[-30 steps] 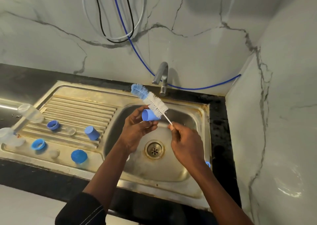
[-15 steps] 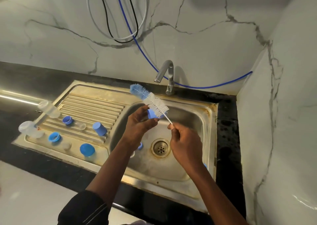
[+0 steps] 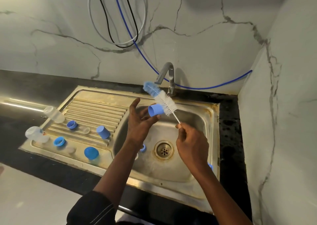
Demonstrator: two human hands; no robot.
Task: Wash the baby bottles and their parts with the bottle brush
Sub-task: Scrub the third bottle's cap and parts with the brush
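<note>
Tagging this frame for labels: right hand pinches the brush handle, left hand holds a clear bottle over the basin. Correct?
One slip: the left hand holds a blue cap, not a clear bottle; the clear bottles lie on the drainboard. The right hand does pinch the bottle brush by its handle, over the basin. The head view shows it.

Cradling a blue plastic cylindrical cap (image 3: 155,110) on left hand (image 3: 140,123) fingertips, thumb splayed away. Pinching the thin white stem of a white-and-blue-bristled bottle brush (image 3: 162,103) at right hand (image 3: 190,144) fingertips. White bristles against the cap, just beyond the left fingers; blue tip farther out.
</note>
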